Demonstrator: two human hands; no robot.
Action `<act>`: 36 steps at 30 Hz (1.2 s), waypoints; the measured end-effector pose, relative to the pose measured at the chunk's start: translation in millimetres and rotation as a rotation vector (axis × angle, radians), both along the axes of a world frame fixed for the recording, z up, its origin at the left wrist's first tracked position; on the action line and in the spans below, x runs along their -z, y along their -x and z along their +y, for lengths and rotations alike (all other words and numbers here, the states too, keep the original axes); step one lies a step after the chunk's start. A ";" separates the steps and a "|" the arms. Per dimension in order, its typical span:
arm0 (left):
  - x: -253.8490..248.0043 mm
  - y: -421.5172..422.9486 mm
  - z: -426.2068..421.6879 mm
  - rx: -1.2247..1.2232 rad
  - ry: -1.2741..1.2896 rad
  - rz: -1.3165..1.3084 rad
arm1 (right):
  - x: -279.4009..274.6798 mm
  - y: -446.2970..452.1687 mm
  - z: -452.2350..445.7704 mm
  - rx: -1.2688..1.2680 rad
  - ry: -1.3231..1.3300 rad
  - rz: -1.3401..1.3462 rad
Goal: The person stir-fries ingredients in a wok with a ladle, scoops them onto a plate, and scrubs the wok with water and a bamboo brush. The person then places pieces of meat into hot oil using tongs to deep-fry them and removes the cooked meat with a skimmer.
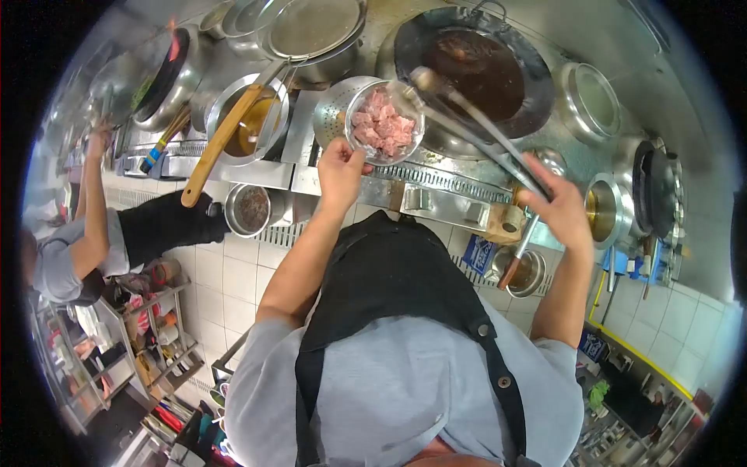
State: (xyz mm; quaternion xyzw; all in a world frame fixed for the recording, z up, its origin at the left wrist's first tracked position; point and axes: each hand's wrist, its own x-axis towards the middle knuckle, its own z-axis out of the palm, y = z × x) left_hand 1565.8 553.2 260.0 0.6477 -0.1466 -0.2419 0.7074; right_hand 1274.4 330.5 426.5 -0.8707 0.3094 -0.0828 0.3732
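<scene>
Fingers (334, 149) of the left hand (341, 173) are clamped on the near rim of a round bowl (421, 134), the thumb at its edge. Chunks of pink raw meat (383, 124) sit inside — the bowl is over the front of the steel range, just left of a large wok. The right hand (562, 208) is closed around a long-handled metal utensil (498, 142), blurred, its far end near the bowl's right side; I cannot tell whether it is one tool or two.

Beside the bowl on the left is a perforated pan (328, 117). Farther left, a long wooden handle (222, 148) crosses a steel pot (219, 117) of brownish liquid. Beyond the bowl, the black-rimmed wok (538, 100) holds dark liquid (476, 78). Off at far left — another person (58, 257) in a grey shirt, near a second wok (165, 74) with a flame (172, 35) at its far side.
</scene>
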 end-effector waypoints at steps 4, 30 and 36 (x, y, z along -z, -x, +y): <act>-18.2 11.6 -16.7 0.052 -0.108 -0.202 | 42.0 -15.1 24.9 -0.043 -0.131 0.014; -2.5 -13.0 -32.1 -0.009 0.105 0.300 | 81.9 -26.2 -131.5 0.309 0.399 0.084; -22.4 -27.9 -25.1 -0.054 0.114 0.190 | -1.1 13.0 -37.2 0.251 0.360 0.069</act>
